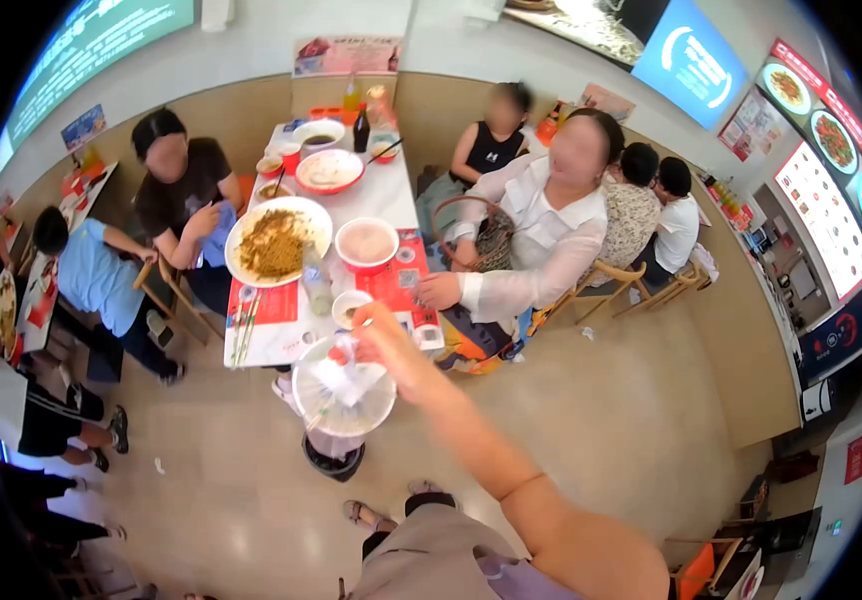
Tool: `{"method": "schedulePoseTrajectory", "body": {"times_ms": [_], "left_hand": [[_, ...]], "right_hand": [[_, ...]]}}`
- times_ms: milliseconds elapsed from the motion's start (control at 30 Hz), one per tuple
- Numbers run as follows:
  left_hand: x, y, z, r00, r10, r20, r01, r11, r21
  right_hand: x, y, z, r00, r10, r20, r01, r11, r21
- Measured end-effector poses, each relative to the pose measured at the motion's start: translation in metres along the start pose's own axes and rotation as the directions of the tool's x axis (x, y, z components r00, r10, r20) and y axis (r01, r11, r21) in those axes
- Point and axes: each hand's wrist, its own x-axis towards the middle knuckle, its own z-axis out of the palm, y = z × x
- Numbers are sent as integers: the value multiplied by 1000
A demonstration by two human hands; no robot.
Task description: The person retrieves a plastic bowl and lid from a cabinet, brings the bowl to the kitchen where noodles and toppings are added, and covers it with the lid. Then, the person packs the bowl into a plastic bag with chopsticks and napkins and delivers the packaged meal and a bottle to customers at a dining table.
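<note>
My right hand [383,345] reaches in from the lower right over the table's near edge. Its fingers are bent together beside a small white bowl [350,308]; what they hold, if anything, cannot be made out. Just below is a translucent round container [359,412] with crumpled white tissue [343,380] and a small red item. It appears above a dark waste bin [334,462] on the floor. My left hand is not in view. Near the small bowl stand a clear bottle [317,285] and a red-and-white bowl [366,243].
A large plate of food [241,262], chopsticks [248,325] and a dark bottle [361,130] are on the white table [291,350]. A person in a white shirt [551,220] sits at the right, one in dark clothing [191,185] at the left. Wooden chairs [601,280] stand around.
</note>
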Motion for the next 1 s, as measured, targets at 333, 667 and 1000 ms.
{"method": "schedulePoseTrajectory", "body": {"times_ms": [333,667,1000], "left_hand": [[52,-61,109,987,-131,-98,115,982,-148],[62,-153,181,954,-286,-88,270,949,-164],[73,-193,252,955,-274,-115,252,951,-178]], "right_hand": [[10,-27,-38,995,13,-103,-23,995,-98],[24,-36,-99,982,123,-143,-156,957,-244],[46,-26,-146,964,149,-219,-184,971,-154]]}}
